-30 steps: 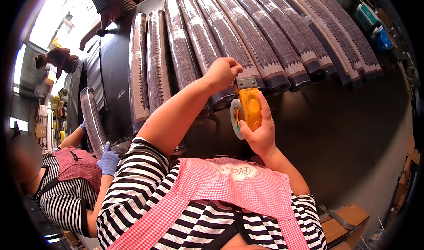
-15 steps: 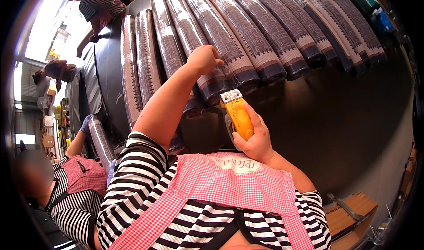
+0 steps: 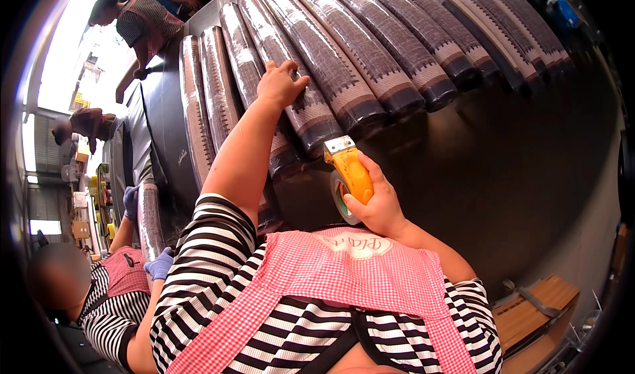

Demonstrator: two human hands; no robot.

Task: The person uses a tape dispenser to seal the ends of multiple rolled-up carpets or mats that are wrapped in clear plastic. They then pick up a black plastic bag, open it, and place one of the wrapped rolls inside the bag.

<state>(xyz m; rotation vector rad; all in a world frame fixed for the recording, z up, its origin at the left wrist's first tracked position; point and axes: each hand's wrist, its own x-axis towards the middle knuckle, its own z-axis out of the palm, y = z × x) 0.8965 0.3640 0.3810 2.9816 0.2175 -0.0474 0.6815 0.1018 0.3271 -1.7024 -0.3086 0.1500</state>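
Observation:
My left hand (image 3: 280,85) lies with its fingers spread on a plastic-wrapped carpet roll (image 3: 308,115), part way up from the near end. The roll is grey-brown with a beige band and a dark end. In my right hand (image 3: 380,201) is a yellow tape dispenser (image 3: 355,175) with a metal head, its fingers wrapped round the body. A tape roll (image 3: 336,192) shows on the dispenser's left side. The metal head points up, close by the near end of the same carpet roll.
Several more wrapped carpet rolls (image 3: 390,50) lie side by side on the dark table (image 3: 169,136). At left a gloved co-worker holds another wrapped roll (image 3: 149,215); two other people stand farther off. A cardboard box (image 3: 539,308) stands at lower right.
My left hand has moved left and its fingers have spread on the carpet roll. The tape dispenser has shifted slightly left and turned, showing more tape. The co-worker's gloved hands have moved on their roll.

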